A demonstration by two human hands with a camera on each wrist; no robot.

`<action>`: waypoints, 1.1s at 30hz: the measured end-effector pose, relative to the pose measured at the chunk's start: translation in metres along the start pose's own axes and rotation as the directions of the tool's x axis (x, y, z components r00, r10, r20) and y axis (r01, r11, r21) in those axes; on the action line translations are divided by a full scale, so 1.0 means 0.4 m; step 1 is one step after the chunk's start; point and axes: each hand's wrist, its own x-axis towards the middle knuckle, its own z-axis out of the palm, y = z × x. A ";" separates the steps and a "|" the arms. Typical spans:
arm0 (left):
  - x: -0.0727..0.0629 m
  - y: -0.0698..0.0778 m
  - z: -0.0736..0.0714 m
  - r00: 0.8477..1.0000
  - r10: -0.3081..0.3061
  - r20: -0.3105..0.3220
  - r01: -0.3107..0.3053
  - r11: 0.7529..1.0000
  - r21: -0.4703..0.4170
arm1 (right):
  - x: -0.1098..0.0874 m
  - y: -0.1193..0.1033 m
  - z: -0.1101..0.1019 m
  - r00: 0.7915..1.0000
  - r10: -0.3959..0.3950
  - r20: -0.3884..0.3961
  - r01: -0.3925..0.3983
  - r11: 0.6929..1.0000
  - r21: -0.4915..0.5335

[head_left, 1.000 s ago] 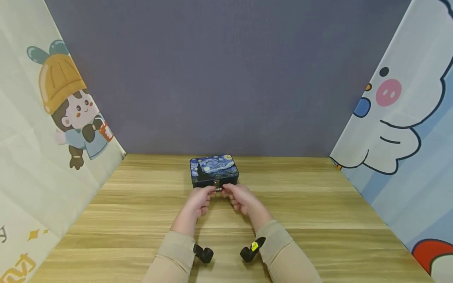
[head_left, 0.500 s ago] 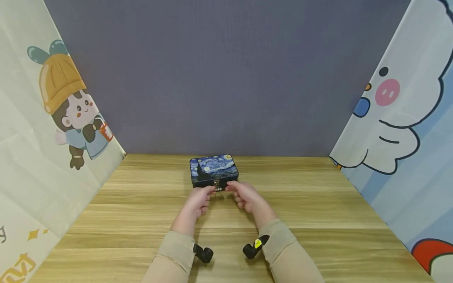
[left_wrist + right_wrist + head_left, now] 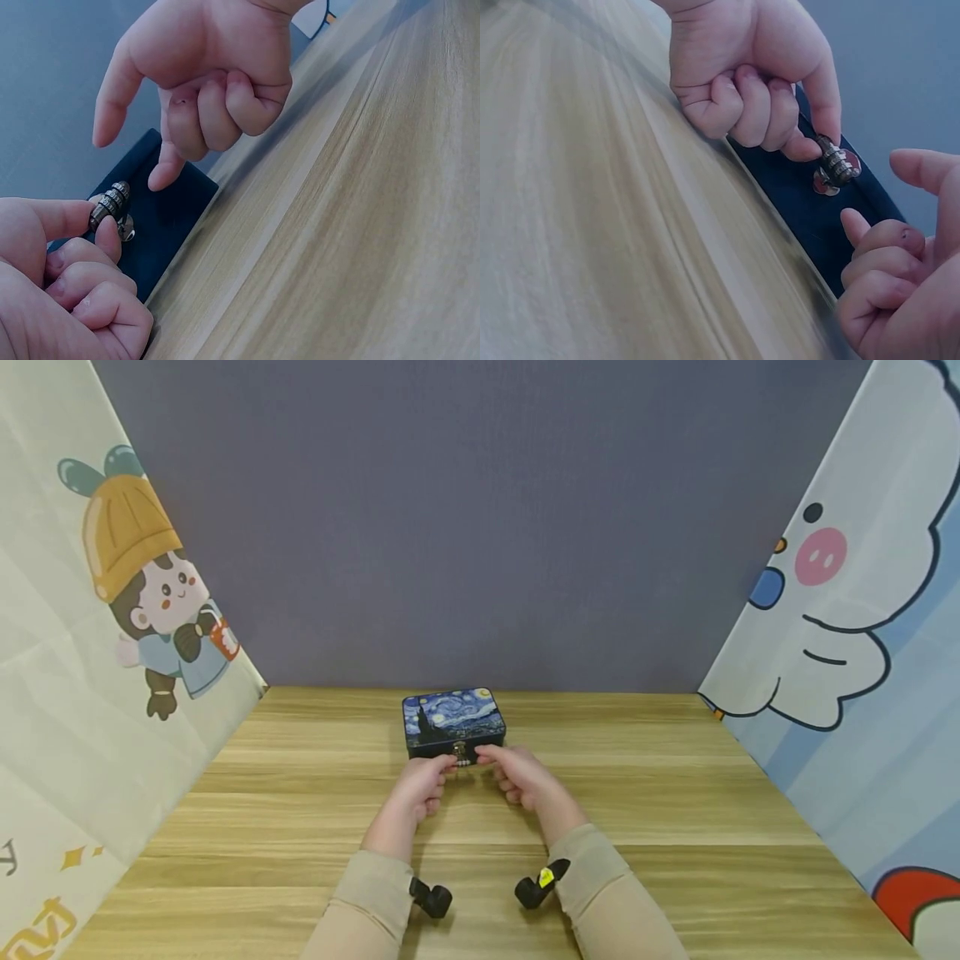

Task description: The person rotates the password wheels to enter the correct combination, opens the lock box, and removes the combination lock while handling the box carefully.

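Note:
A small tin box [image 3: 453, 717] with a swirling night-sky painting on its lid sits lid down at the back of the table. On its dark front hangs a combination padlock [image 3: 838, 163] with ridged number dials, beside a metal clasp [image 3: 825, 184]. My left hand [image 3: 423, 783] pinches one end of the padlock between thumb and index finger, its other fingers curled in. Just right of the padlock, my right hand [image 3: 521, 777] holds nothing. Its thumb and index finger [image 3: 116, 112] are spread apart, as both wrist views show, and its remaining fingers are folded.
The wood-grain table [image 3: 637, 793] stretches out around the box and both arms. A grey panel [image 3: 480, 527] rises behind it. Printed cartoon sheets stand at the left [image 3: 60, 635] and right [image 3: 885, 693]. A small black camera is strapped to each wrist.
My right hand has let go of the padlock's right end and moved slightly right, its thumb and index finger now apart. The left hand and the box have stayed in place.

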 end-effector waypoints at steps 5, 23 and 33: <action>0.000 -0.001 0.000 1.000 0.006 -0.001 -0.006 1.000 -0.004 | 0.005 0.004 0.010 1.000 0.007 -0.008 -0.007 0.998 -0.069; -0.004 -0.002 0.003 1.000 0.009 -0.009 -0.009 1.000 -0.009 | 0.010 0.015 0.053 0.999 -0.031 -0.034 0.031 0.999 -0.012; -0.003 -0.001 0.004 1.000 0.005 -0.009 -0.005 1.000 -0.020 | 0.016 0.018 0.060 0.999 -0.024 -0.031 0.025 0.999 0.037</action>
